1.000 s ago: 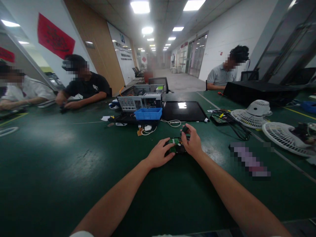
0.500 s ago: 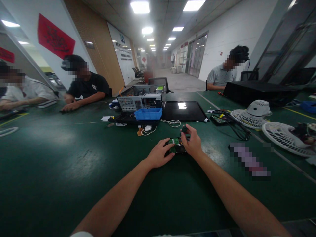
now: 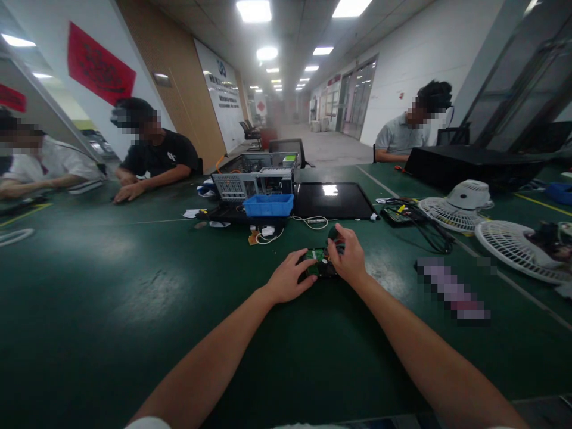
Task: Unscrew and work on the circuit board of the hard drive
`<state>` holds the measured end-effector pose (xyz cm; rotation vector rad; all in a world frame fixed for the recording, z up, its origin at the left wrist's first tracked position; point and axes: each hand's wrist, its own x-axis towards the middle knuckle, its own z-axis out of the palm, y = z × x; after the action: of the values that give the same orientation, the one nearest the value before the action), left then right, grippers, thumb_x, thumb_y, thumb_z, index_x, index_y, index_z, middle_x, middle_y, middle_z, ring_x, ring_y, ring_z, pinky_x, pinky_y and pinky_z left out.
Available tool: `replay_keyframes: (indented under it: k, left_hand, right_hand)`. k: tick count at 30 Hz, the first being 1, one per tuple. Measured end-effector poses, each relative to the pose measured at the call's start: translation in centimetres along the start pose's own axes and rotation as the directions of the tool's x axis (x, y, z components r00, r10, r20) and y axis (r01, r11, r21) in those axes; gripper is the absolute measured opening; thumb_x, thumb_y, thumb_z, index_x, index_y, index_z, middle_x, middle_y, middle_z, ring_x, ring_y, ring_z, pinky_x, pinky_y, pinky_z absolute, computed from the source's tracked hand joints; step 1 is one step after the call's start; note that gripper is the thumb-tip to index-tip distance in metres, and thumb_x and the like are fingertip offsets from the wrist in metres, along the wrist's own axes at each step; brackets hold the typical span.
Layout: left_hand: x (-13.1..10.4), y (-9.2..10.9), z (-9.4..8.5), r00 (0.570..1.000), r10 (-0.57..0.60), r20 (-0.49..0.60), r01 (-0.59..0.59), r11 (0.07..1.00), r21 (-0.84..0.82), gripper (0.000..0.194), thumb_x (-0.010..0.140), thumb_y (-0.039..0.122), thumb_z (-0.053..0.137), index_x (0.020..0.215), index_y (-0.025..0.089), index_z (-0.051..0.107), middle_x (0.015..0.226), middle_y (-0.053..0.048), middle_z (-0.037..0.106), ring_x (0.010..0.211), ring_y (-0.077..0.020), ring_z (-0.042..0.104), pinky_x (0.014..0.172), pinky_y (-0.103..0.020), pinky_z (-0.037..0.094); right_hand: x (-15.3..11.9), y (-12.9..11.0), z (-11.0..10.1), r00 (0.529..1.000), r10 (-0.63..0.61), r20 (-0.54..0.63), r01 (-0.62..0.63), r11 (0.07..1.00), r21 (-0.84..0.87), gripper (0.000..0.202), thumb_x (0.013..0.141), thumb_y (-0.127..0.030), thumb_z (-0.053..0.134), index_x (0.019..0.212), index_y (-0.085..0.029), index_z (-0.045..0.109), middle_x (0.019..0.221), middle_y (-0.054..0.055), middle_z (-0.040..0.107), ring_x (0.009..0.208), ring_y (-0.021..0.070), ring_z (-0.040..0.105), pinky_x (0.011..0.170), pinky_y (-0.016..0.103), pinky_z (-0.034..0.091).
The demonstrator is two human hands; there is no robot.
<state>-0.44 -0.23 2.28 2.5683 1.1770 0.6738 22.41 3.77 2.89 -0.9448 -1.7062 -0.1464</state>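
My left hand [image 3: 289, 280] braces the left end of a small black device with a green circuit board [image 3: 313, 255] in it. Its thumb lies along the near edge, and the fingers reach over the board to the far side. Thumb and fingers of my right hand [image 3: 349, 257] are pinched round a small tool with a dark rounded handle [image 3: 332, 233], held above the right end of the device. The tool's lower end is hidden, so I cannot tell whether it touches the device. Some coloured wires show beside the board.
Beyond the hands stand a blue bin [image 3: 269, 206], an opened computer case [image 3: 254, 176] and a flat black panel [image 3: 333, 201]. White fan parts [image 3: 453, 211], a black cable [image 3: 431, 235] and a blurred phone-shaped thing [image 3: 451, 289] lie rightward. Several people sit around the green table [image 3: 134, 333].
The dark handle in my right hand has turned slightly between the fingertips. My left hand and the device stay where they were.
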Motion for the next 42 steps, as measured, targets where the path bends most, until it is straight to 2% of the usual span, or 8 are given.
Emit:
replay_keyframes:
  k: [5, 9, 14, 20, 24, 29, 35, 42]
  left_hand:
    - [0.01, 0.07, -0.10, 1.000, 0.005, -0.001, -0.005, 1.000, 0.001, 0.052, 0.096, 0.047, 0.059, 0.144, 0.032, 0.051, 0.157, -0.007, 0.036, 0.143, -0.0321, 0.037, 0.114, -0.053, 0.040]
    - [-0.06, 0.14, -0.23, 1.000, 0.004, 0.002, -0.004, 1.000, 0.003, 0.052, 0.096, 0.048, 0.059, 0.145, 0.033, 0.051, 0.157, -0.007, 0.036, 0.143, -0.0321, 0.037, 0.113, -0.053, 0.041]
    - [-0.13, 0.05, -0.16, 1.000, -0.005, 0.000, 0.005, 1.000, 0.003, 0.052, 0.096, 0.048, 0.059, 0.144, 0.033, 0.051, 0.157, -0.007, 0.036, 0.143, -0.0324, 0.037, 0.113, -0.054, 0.041]
    - [-0.09, -0.10, 0.03, 1.000, 0.006, -0.005, -0.006, 1.000, 0.004, 0.052, 0.096, 0.047, 0.060, 0.145, 0.032, 0.051, 0.157, -0.007, 0.036, 0.143, -0.0319, 0.037, 0.114, -0.053, 0.040]
    - [-0.09, -0.14, 0.01, 1.000, 0.007, -0.003, -0.007, 1.000, 0.002, 0.052, 0.096, 0.048, 0.059, 0.144, 0.031, 0.051, 0.157, -0.008, 0.036, 0.143, -0.0323, 0.036, 0.113, -0.053, 0.041]
    - [-0.04, -0.11, 0.09, 0.999, 0.028, -0.021, -0.028, 1.000, -0.010, 0.051, 0.095, 0.044, 0.061, 0.144, 0.031, 0.052, 0.157, -0.008, 0.037, 0.142, -0.0316, 0.038, 0.115, -0.052, 0.039]
    - [-0.05, -0.21, 0.15, 1.000, 0.014, -0.008, -0.014, 1.000, -0.002, 0.052, 0.095, 0.047, 0.060, 0.144, 0.032, 0.051, 0.157, -0.008, 0.036, 0.143, -0.0323, 0.037, 0.113, -0.053, 0.040]
    - [-0.06, 0.06, -0.18, 1.000, 0.008, 0.002, -0.008, 1.000, -0.002, 0.051, 0.096, 0.047, 0.059, 0.144, 0.031, 0.051, 0.157, -0.007, 0.036, 0.143, -0.0327, 0.037, 0.113, -0.054, 0.041]
  right_hand:
    - [-0.30, 0.35, 0.42, 0.999, 0.036, -0.015, -0.035, 0.998, 0.059, 0.053, 0.095, -0.028, 0.059, 0.144, -0.022, 0.040, 0.130, 0.016, 0.059, 0.101, 0.0256, 0.067, 0.084, 0.046, 0.061]
    - [-0.13, 0.21, 0.27, 0.999, 0.031, -0.035, -0.031, 0.999, 0.019, 0.052, 0.093, -0.028, 0.063, 0.141, -0.023, 0.044, 0.124, 0.014, 0.059, 0.095, 0.0243, 0.066, 0.081, 0.044, 0.061]
    - [0.41, -0.31, -0.32, 1.000, -0.002, -0.005, 0.002, 1.000, -0.009, 0.051, 0.093, -0.027, 0.061, 0.141, -0.024, 0.047, 0.115, 0.012, 0.057, 0.095, 0.0244, 0.063, 0.082, 0.045, 0.060]
    - [0.12, -0.02, -0.11, 1.000, 0.011, -0.006, -0.011, 0.999, 0.038, 0.051, 0.094, -0.024, 0.059, 0.143, -0.024, 0.043, 0.124, 0.013, 0.058, 0.098, 0.0243, 0.065, 0.085, 0.045, 0.059]
    - [0.02, 0.05, -0.01, 0.999, 0.029, 0.013, -0.029, 0.999, 0.019, 0.050, 0.095, -0.027, 0.059, 0.143, -0.025, 0.044, 0.115, 0.011, 0.063, 0.092, 0.0237, 0.066, 0.085, 0.045, 0.059]
    - [0.34, -0.33, -0.27, 1.000, -0.003, 0.020, 0.003, 1.000, -0.008, 0.047, 0.095, -0.029, 0.061, 0.140, -0.025, 0.048, 0.111, 0.009, 0.058, 0.085, 0.0210, 0.064, 0.080, 0.042, 0.059]
    - [0.14, -0.09, -0.18, 1.000, 0.010, 0.019, -0.009, 0.999, -0.032, 0.049, 0.095, -0.028, 0.059, 0.142, -0.024, 0.045, 0.119, 0.012, 0.061, 0.097, 0.0250, 0.064, 0.084, 0.044, 0.058]
    - [-0.07, 0.24, -0.01, 0.999, 0.032, 0.044, -0.030, 0.999, -0.040, 0.051, 0.094, -0.030, 0.062, 0.142, -0.023, 0.047, 0.116, 0.011, 0.065, 0.093, 0.0247, 0.067, 0.086, 0.045, 0.058]
